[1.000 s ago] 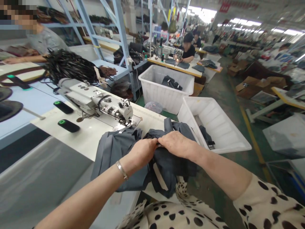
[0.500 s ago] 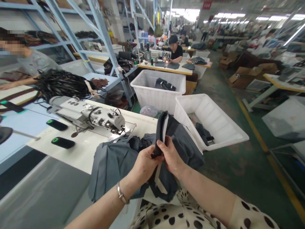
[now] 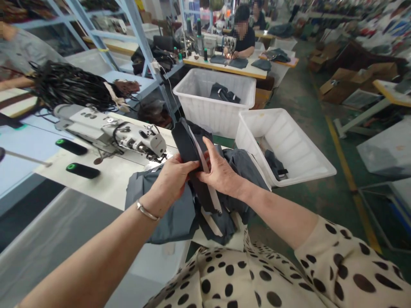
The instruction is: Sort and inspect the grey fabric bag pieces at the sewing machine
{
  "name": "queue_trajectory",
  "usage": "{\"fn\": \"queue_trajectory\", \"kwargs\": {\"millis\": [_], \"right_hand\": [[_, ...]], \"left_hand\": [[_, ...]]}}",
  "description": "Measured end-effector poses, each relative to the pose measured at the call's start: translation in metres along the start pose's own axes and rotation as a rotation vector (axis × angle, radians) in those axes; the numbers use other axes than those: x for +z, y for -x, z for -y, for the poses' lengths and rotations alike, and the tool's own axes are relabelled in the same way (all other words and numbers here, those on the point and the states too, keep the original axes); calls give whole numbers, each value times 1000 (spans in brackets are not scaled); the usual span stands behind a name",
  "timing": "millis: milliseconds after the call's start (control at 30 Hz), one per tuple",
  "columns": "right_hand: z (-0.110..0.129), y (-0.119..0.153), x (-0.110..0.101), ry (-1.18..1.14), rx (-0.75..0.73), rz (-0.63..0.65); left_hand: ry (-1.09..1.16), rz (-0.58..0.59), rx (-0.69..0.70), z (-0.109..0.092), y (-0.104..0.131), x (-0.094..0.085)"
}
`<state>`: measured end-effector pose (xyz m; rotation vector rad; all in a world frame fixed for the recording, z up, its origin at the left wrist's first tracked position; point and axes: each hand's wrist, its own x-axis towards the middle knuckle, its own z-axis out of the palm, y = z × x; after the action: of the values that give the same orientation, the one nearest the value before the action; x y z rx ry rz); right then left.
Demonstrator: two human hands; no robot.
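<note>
Upright, slightly left-tilted dark strap [image 3: 188,143], pinched between left hand [image 3: 175,177] and right hand [image 3: 221,173].

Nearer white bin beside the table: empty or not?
Not empty. The white bin holds one dark cloth piece on its floor; most of the floor is bare.

Garment factory floor: industrial sewing machine [image 3: 112,133] on counter [image 3: 122,179], white plastic bins [image 3: 282,145] holding dark fabric pieces, blue steel shelving [image 3: 135,38], other workers sewing at rows of stations behind.
</note>
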<state>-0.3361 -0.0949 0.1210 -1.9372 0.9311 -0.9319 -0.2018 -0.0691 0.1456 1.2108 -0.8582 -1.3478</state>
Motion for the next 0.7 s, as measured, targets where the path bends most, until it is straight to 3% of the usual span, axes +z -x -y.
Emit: {"fn": "queue_trajectory", "kwargs": {"millis": [67, 133, 233, 333, 433, 500, 600, 700], "right_hand": [[1, 4, 3, 198, -77, -14], [-5, 11, 6, 247, -41, 29], [-23, 17, 9, -65, 147, 59], [-46, 20, 8, -471, 262, 65], [-69, 21, 2, -535, 381, 17], [-78, 22, -4, -536, 450, -15], [-69, 29, -10, -634, 470, 54], [-39, 48, -10, -597, 416, 210]], "left_hand": [[-42, -82, 83, 6, 1, 5], [-110, -128, 125, 13, 5, 7], [-143, -81, 93, 18, 19, 4], [-23, 151, -139, 9, 44, 0], [101, 504, -459, -7, 75, -2], [97, 627, -565, -14, 88, -5], [109, 590, -534, -16, 85, -20], [51, 399, -315, -19, 63, -47]]}}
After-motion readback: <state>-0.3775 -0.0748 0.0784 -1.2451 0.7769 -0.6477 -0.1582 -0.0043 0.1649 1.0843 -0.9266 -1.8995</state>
